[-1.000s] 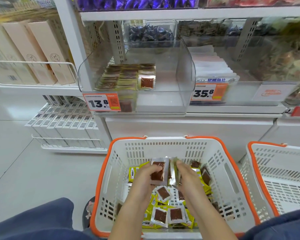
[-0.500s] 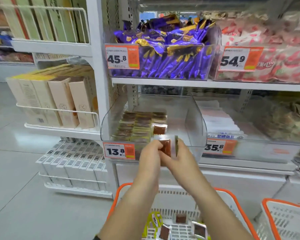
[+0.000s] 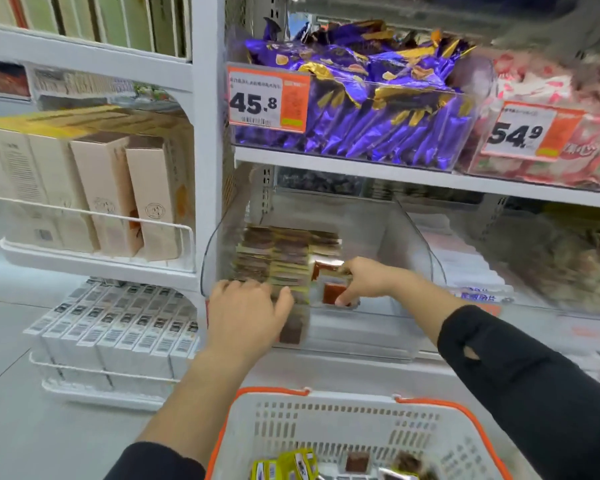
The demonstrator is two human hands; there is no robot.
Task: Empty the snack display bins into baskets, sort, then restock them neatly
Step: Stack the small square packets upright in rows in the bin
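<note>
Clear plastic forms the bin (image 3: pixel 409 237) on the lower shelf, and both hands reach into it over its front wall. Rows of flat snack packets (image 3: pixel 278 258) stand packed in its left half; the right half shows bare floor. The left hand (image 3: pixel 246 317) lies with fingers spread and nearly straight across the front of those rows, pressing on the packets without curling round any. The right hand (image 3: pixel 364 278) pinches a small packet with a red-brown window (image 3: pixel 331 293) between thumb and fingers, just beside the right end of the rows. Below, a white basket with an orange rim (image 3: pixel 326 420) holds a few yellow and brown packets (image 3: pixel 291 465). Purple bags (image 3: pixel 378 109) fill the bin on the shelf above.
</note>
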